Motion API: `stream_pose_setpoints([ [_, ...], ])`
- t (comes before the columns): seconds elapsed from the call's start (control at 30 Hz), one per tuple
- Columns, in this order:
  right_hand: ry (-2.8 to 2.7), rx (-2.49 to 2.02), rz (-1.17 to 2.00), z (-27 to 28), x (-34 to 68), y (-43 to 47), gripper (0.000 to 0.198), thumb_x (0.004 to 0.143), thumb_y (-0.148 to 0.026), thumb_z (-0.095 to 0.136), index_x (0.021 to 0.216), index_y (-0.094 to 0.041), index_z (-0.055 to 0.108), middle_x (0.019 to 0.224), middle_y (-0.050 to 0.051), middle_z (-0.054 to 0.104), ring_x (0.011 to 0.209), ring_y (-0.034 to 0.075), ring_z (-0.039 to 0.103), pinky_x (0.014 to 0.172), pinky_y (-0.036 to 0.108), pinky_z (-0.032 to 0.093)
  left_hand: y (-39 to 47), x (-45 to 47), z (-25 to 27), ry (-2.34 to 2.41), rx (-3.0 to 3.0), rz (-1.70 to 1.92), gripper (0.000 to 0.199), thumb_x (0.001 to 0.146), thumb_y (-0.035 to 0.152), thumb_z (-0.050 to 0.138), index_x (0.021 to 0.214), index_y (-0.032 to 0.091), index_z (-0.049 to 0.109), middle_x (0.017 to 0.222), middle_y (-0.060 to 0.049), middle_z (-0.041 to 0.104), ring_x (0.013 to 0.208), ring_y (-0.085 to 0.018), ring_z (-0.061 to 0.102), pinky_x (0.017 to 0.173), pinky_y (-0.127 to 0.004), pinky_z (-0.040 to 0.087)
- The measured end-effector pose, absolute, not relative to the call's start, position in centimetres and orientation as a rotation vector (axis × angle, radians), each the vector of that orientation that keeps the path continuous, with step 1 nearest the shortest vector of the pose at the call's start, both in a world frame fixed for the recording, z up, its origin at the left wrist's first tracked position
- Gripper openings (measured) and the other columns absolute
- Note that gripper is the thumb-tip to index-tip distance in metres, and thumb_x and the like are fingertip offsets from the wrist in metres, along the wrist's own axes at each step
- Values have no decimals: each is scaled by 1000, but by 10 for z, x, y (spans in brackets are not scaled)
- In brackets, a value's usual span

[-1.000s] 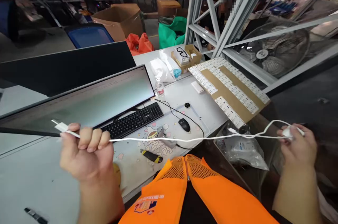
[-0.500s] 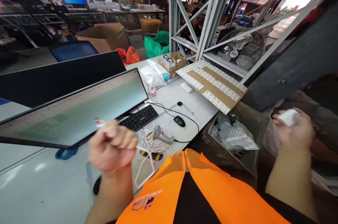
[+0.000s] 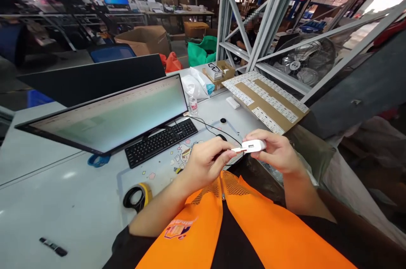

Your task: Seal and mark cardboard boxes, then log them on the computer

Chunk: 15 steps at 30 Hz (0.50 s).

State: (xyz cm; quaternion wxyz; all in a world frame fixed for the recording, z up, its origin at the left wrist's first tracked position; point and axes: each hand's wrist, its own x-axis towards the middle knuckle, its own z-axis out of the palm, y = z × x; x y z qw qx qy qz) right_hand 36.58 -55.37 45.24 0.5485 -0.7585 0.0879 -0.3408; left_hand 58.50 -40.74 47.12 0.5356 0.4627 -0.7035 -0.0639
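Note:
In front of my chest, my right hand (image 3: 278,151) grips a white USB charger (image 3: 257,146) between thumb and fingers, its dark port slot facing me. My left hand (image 3: 207,160) pinches a small white plug with an orange-red part (image 3: 239,150). The plug's end is right at the charger's left side; whether it touches, I cannot tell. The plug's cable is hidden now. Behind the hands are a black keyboard (image 3: 161,142) and a mouse (image 3: 222,137), mostly covered by my left hand.
A wide monitor (image 3: 120,116) stands at the left. Rolls of tape (image 3: 146,195) and a marker (image 3: 53,246) lie on the white desk (image 3: 89,214). A label-covered cardboard sheet (image 3: 269,100) sits at the right, near metal racking (image 3: 236,15) and a fan (image 3: 304,64).
My hands have come together from far apart, bringing the plug and the charger side by side. The view has shifted, showing more of the desk's left part. The dangling white cable is out of sight.

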Motion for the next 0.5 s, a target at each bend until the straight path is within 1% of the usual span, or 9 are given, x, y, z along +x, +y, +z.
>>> stream_pose_setpoints([
  [0.13,154,-1925,-745,457,372,-554,37,95,-24,87,131,-29,81,117,3,81,102,15,76,89,24,58,-402,593,471,-1720,1174,-68,18,115,25,63,106,15,75,81,-1,71,65,-9,61,61,-21,44],
  [0.2,133,-1962,-713,461,374,-553,37,96,-25,85,133,-27,80,115,3,80,99,14,75,86,23,58,-400,597,470,-1761,1212,-75,20,116,26,61,106,15,75,81,-1,71,65,-10,62,61,-21,44],
  [0.4,154,-2119,-573,470,375,-554,32,100,-32,82,130,-21,80,110,4,80,96,14,74,85,23,56,-399,600,468,-1874,1329,-110,26,117,31,58,101,17,72,81,-1,72,67,-12,63,63,-24,42],
  [0.5,202,-2152,-503,469,375,-555,32,103,-37,79,130,-20,79,113,5,81,97,15,74,84,24,55,-400,600,466,-1879,1368,-166,26,117,31,58,99,17,70,82,0,73,66,-12,64,64,-24,43],
])
